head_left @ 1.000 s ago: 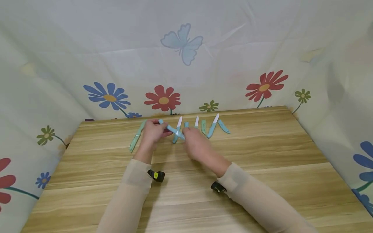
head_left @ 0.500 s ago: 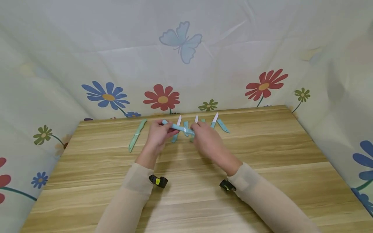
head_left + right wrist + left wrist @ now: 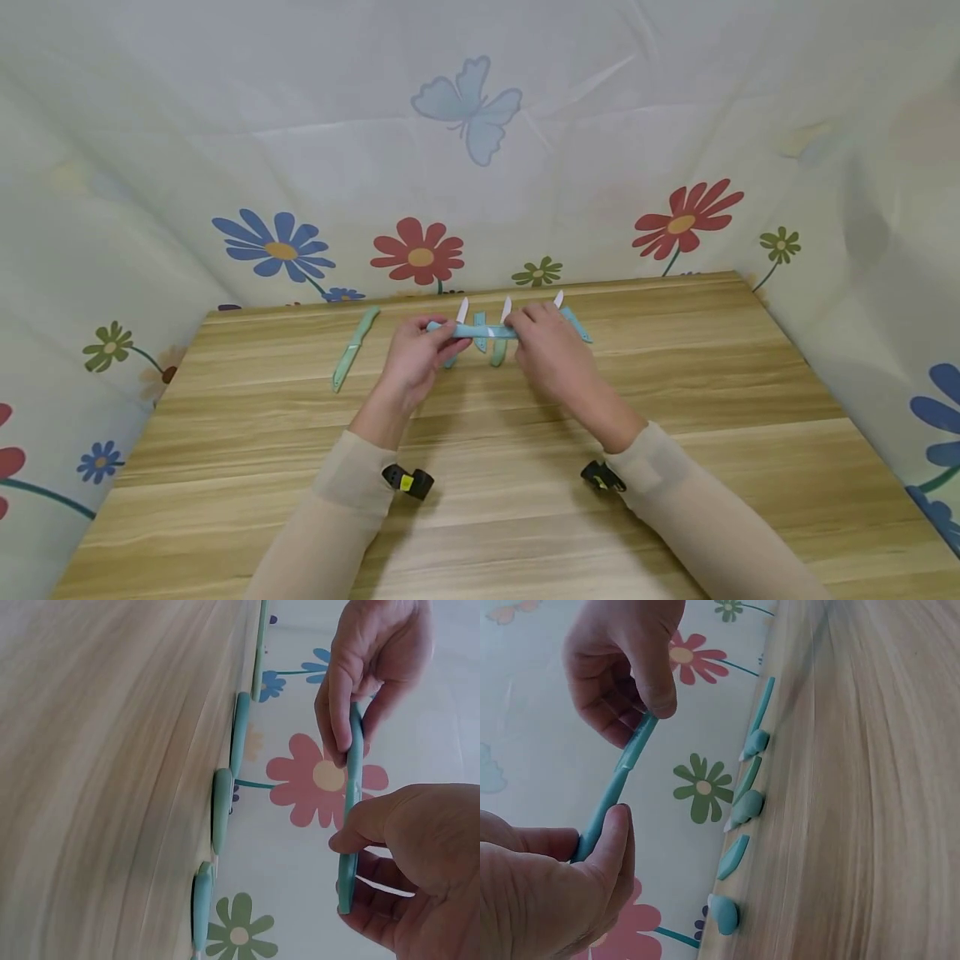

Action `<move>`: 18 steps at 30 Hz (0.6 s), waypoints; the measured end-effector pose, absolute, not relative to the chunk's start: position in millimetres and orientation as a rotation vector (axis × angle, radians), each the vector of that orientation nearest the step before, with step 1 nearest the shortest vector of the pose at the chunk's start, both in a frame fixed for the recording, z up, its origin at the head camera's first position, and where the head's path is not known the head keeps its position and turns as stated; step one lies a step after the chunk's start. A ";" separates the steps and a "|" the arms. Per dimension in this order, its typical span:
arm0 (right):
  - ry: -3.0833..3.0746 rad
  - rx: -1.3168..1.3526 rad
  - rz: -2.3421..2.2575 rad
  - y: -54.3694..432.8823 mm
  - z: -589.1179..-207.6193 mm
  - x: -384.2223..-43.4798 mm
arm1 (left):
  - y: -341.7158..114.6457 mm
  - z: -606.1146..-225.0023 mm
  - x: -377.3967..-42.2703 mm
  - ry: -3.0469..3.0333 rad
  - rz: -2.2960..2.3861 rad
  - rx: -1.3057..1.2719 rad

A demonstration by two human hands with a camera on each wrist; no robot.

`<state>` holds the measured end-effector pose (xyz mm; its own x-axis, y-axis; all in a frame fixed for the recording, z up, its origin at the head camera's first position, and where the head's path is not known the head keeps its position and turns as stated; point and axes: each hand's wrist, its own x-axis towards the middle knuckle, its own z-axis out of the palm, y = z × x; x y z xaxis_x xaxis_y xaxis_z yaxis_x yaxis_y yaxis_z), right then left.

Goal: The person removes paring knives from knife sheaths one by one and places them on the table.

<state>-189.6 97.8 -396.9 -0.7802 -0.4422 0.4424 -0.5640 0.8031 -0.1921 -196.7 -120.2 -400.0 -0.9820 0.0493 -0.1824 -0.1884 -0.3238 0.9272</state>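
Above the table's far part, both hands hold a light-blue paring knife level, with its blade inside a blue sheath. My left hand pinches the handle end between thumb and fingers. My right hand grips the sheath at its far end. A white sliver shows where handle and sheath meet. Below lie bare-bladed knives: a blue one with its white blade, a green-handled one, and another blade whose handle the right hand hides. Loose sheaths lie beside them: blue, green and blue.
A green sheathed knife lies left of the left hand. The wooden table ends at a flower-printed cloth wall close behind the knives. Wrist cameras sit on both sleeves.
Both hands have shifted right with the blue knife, the right hand further. The knife has swung from a slant to level, and the right hand now covers the green sheath.
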 end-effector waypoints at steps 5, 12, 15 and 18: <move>-2.558 0.789 0.411 104.5 -397.7 -189.0 | -118.2 -398.8 -191.6 1.740 2.425 -0.139; -2.455 0.844 0.406 112.1 -399.3 -188.2 | -113.7 -396.7 -186.9 1.739 2.442 -0.125; -2.413 0.861 0.404 114.1 -401.0 -188.8 | -111.8 -396.2 -185.4 1.732 2.449 -0.132; -2.378 0.883 0.404 115.4 -402.5 -189.2 | -110.4 -395.8 -183.6 1.745 2.442 -0.125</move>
